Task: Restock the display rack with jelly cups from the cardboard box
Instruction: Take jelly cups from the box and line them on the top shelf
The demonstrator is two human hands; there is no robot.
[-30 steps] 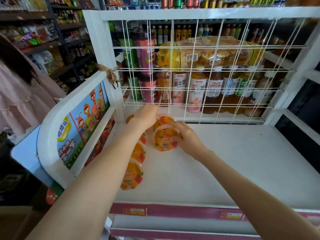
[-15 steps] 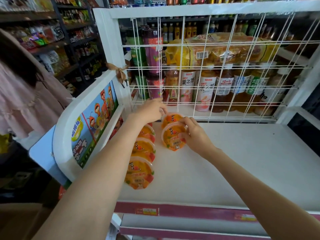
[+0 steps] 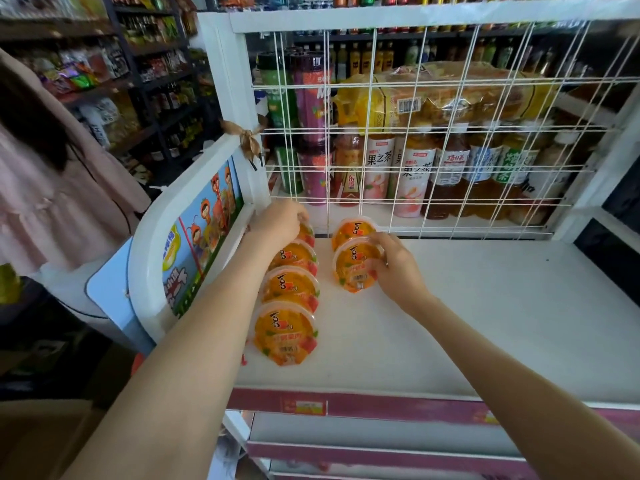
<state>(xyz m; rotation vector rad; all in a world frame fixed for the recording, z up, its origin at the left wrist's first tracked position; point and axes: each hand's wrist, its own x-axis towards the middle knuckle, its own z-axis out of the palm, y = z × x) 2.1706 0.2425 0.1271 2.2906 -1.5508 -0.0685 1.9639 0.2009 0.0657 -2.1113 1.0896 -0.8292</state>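
Observation:
Orange jelly cups lie on the white shelf (image 3: 485,323) of the display rack in two rows. The left row (image 3: 289,306) holds several cups, overlapping from front to back. My left hand (image 3: 278,221) grips the rearmost cup of that row, close to the rack's left wall. The right row has two cups: one at the back (image 3: 353,228) against the wire grid, and one in front of it (image 3: 356,266). My right hand (image 3: 396,265) holds the front cup by its right edge. A corner of the cardboard box (image 3: 41,441) shows at the bottom left.
A white wire grid (image 3: 433,133) closes the shelf's back; bottled drinks stand behind it. A white side panel with a cartoon sticker (image 3: 201,237) bounds the left. A pink price strip (image 3: 346,407) runs along the front edge. A person in pink (image 3: 41,188) stands at the left.
The view has shifted, so the rack sits further right in frame. Both hands stay on the same cups; the right hand has seated its cup flatter behind the back cup.

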